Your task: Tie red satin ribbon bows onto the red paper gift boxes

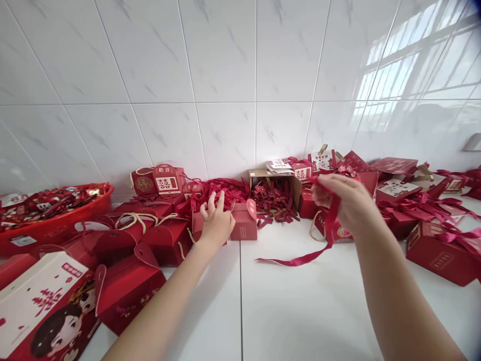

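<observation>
My right hand (343, 200) is closed on a dark red ribbon (331, 220). The ribbon hangs down from the fingers, and its free end trails to the left above the white surface. My left hand (218, 220) has its fingers spread, over or against a small red gift box (244, 221) in the middle. Whether it touches the box, I cannot tell. Just behind that hand lies a heap of red ribbons (233, 188). An open cardboard box (296, 193) beside it holds red flower-shaped pieces.
Several red gift boxes (130, 286), some with rope handles, crowd the left side. An orange-red basin (56, 225) of wrapped sweets stands behind them. On the right are boxes tied with ribbon bows (443, 253). A tiled wall (225, 60) closes off the back.
</observation>
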